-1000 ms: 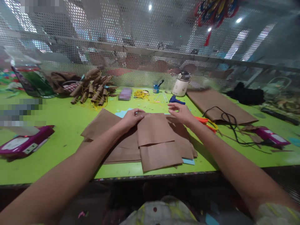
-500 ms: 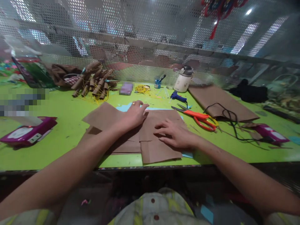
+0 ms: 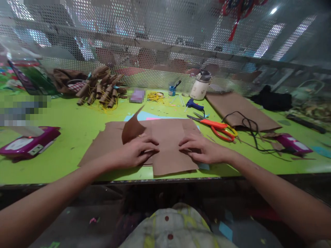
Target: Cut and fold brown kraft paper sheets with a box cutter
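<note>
Brown kraft paper sheets (image 3: 168, 137) lie overlapped in front of me, with blue paper (image 3: 141, 117) showing from beneath at the back. My left hand (image 3: 138, 150) rests on the sheets, its fingers stretched to the right. Behind that hand a curled flap of brown paper (image 3: 132, 126) stands up; whether the hand touches it is hidden. Across from it, my right hand (image 3: 200, 148) lies on the right part of the paper with fingers apart and slightly bent. Neither hand grips anything. Scissors with orange and yellow handles (image 3: 219, 129) lie just beyond my right hand.
Along the back are rolled brown paper tubes (image 3: 103, 89), yellow string (image 3: 156, 96), a blue jar (image 3: 172, 90), a blue glue gun (image 3: 194, 105) and a white bottle (image 3: 200, 86). Folded brown paper (image 3: 240, 110) and a black cord (image 3: 254, 134) lie right; a purple pack (image 3: 33, 143), left.
My left hand has come nearer and lower on the paper, and a brown flap now curls up behind it. My right hand has shifted slightly toward me. The left sheet lies flatter.
</note>
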`<state>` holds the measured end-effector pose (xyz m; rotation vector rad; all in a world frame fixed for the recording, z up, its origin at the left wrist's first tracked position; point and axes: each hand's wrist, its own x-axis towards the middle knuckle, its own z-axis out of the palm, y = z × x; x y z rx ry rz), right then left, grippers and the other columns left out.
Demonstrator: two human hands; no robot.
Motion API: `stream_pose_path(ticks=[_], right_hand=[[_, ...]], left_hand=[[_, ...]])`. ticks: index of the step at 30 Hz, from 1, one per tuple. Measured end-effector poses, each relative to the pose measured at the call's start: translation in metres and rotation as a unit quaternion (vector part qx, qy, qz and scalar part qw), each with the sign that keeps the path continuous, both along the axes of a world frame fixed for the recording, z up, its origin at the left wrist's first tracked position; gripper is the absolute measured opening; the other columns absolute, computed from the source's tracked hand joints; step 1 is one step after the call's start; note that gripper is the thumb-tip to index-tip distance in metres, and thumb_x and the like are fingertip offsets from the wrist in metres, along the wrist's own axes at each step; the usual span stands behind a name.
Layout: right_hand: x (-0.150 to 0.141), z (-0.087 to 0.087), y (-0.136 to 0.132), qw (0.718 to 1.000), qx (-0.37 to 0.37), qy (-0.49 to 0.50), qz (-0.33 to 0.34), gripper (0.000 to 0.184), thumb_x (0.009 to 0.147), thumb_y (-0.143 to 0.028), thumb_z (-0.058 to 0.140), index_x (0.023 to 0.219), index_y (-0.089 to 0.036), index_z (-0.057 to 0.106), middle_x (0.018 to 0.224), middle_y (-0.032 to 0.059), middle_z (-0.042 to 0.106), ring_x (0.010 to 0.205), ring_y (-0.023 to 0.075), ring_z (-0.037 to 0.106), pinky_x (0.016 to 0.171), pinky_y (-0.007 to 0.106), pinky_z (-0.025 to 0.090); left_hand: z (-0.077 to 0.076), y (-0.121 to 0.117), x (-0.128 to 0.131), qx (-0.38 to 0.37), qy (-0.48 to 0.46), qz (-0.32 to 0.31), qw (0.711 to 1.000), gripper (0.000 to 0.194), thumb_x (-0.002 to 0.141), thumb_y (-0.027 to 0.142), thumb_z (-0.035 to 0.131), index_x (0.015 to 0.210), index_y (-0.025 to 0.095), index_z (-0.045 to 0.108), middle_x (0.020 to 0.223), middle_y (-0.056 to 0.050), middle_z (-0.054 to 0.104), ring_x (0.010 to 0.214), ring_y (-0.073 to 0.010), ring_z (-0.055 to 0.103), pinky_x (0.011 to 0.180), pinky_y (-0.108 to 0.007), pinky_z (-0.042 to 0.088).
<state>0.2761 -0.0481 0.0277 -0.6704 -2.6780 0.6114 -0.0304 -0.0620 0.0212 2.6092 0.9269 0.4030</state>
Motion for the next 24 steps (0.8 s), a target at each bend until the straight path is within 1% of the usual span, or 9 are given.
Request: stream_pose_path(ticks=[3, 6, 8, 10, 13, 16, 18, 22, 24], right_hand=[[0.013, 0.013, -0.006, 0.998, -0.04, -0.051, 0.022, 0.045, 0.081, -0.009, 0.054, 0.125, -0.016, 0.06, 0.128, 0.0133, 0.059, 0.119, 0.0225, 0.055, 0.103, 0.041, 0.043], [0.019, 0.022, -0.016, 0.992, -0.066, -0.104, 0.022, 0.056, 0.078, -0.01, 0.056, 0.134, -0.014, 0.053, 0.139, 0.0155, 0.051, 0.126, 0.0237, 0.05, 0.105, 0.039, 0.041], [0.02, 0.023, -0.024, 0.99, -0.071, -0.117, 0.015, 0.062, 0.078, -0.013, 0.059, 0.139, -0.015, 0.048, 0.143, 0.0149, 0.046, 0.13, 0.0241, 0.047, 0.106, 0.038, 0.04], [0.019, 0.021, -0.03, 0.991, -0.067, -0.115, 0.002, 0.065, 0.08, -0.021, 0.064, 0.142, -0.017, 0.044, 0.145, 0.0142, 0.044, 0.132, 0.025, 0.044, 0.107, 0.039, 0.039], [0.018, 0.014, -0.034, 0.994, -0.045, -0.094, -0.032, 0.059, 0.085, -0.033, 0.063, 0.139, -0.017, 0.047, 0.141, 0.0146, 0.048, 0.129, 0.0247, 0.047, 0.106, 0.04, 0.04], [0.016, 0.007, -0.033, 0.997, -0.012, -0.058, -0.048, 0.043, 0.089, -0.024, 0.056, 0.131, -0.015, 0.054, 0.131, 0.0144, 0.057, 0.122, 0.0226, 0.052, 0.103, 0.04, 0.043], [0.014, 0.003, -0.028, 0.999, 0.005, -0.029, -0.044, 0.035, 0.089, -0.017, 0.052, 0.124, -0.016, 0.059, 0.124, 0.0135, 0.062, 0.117, 0.0213, 0.056, 0.1, 0.039, 0.045], [0.01, -0.005, -0.018, 0.998, 0.025, 0.03, -0.048, 0.023, 0.093, -0.018, 0.048, 0.101, -0.017, 0.069, 0.104, 0.0112, 0.07, 0.098, 0.0194, 0.063, 0.088, 0.035, 0.05], [0.007, -0.006, -0.013, 0.997, 0.026, 0.04, -0.06, 0.021, 0.092, -0.018, 0.049, 0.095, -0.018, 0.071, 0.097, 0.01, 0.07, 0.092, 0.0192, 0.062, 0.082, 0.035, 0.051]], left_hand=[[0.006, -0.012, -0.002, 0.005, 0.045, 0.006, 0.999, 0.032, 0.093, 0.027, 0.046, 0.117, 0.023, 0.066, 0.13, -0.009, 0.058, 0.121, -0.0257, 0.052, 0.104, -0.041, 0.039], [0.008, -0.018, -0.004, 0.001, 0.063, 0.005, 0.998, 0.039, 0.09, 0.03, 0.05, 0.127, 0.024, 0.059, 0.137, -0.009, 0.053, 0.128, -0.0272, 0.047, 0.108, -0.041, 0.037], [0.007, -0.02, -0.006, -0.004, 0.074, -0.001, 0.997, 0.048, 0.088, 0.032, 0.053, 0.135, 0.023, 0.052, 0.143, -0.009, 0.047, 0.128, -0.0272, 0.047, 0.107, -0.04, 0.038], [0.007, -0.02, -0.007, 0.0, 0.084, -0.001, 0.997, 0.053, 0.086, 0.033, 0.054, 0.138, 0.024, 0.048, 0.145, -0.009, 0.044, 0.127, -0.0277, 0.048, 0.107, -0.04, 0.039], [0.009, -0.021, -0.005, 0.01, 0.086, 0.004, 0.996, 0.05, 0.085, 0.033, 0.054, 0.135, 0.025, 0.05, 0.142, -0.008, 0.048, 0.126, -0.028, 0.048, 0.107, -0.042, 0.038], [0.011, -0.022, 0.0, 0.015, 0.073, 0.013, 0.997, 0.047, 0.084, 0.032, 0.055, 0.13, 0.022, 0.054, 0.136, -0.009, 0.052, 0.123, -0.0276, 0.05, 0.105, -0.041, 0.039], [0.008, -0.021, 0.005, 0.026, 0.056, 0.03, 0.998, 0.042, 0.085, 0.031, 0.054, 0.124, 0.019, 0.057, 0.13, -0.01, 0.056, 0.117, -0.0268, 0.054, 0.102, -0.04, 0.041], [0.001, -0.019, 0.015, 0.058, 0.013, 0.059, 0.996, 0.023, 0.088, 0.026, 0.049, 0.099, 0.017, 0.067, 0.114, -0.011, 0.065, 0.106, -0.0252, 0.059, 0.098, -0.042, 0.042], [0.002, -0.019, 0.019, 0.054, -0.005, 0.076, 0.996, 0.024, 0.09, 0.03, 0.049, 0.087, 0.017, 0.068, 0.108, -0.011, 0.067, 0.101, -0.0244, 0.06, 0.095, -0.041, 0.043]])
